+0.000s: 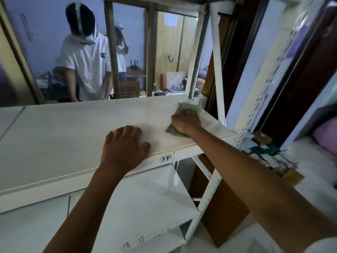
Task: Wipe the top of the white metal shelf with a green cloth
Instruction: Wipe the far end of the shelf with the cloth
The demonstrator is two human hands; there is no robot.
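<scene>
White shelf point(73, 136) top near a window: the right hand point(185, 121) curls its grip round the green cloth point(189, 107) to wipe, while the left hand point(124, 145) lies flat, holding nothing, likely steadying.

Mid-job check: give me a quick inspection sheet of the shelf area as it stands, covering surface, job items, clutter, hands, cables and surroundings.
Surface: white metal shelf top, bare where visible; label reading 3-4 on its front edge.
Job's things: green cloth bunched at the far right end of the top.
Clutter: nothing seen on the top; stacked boxes on a lower level to the right.
Grips: right hand holds the cloth; left hand rests flat near the front edge.
Cables: nothing seen.
Surroundings: window behind; person in a white T-shirt beyond it; pink bundle at right.
</scene>
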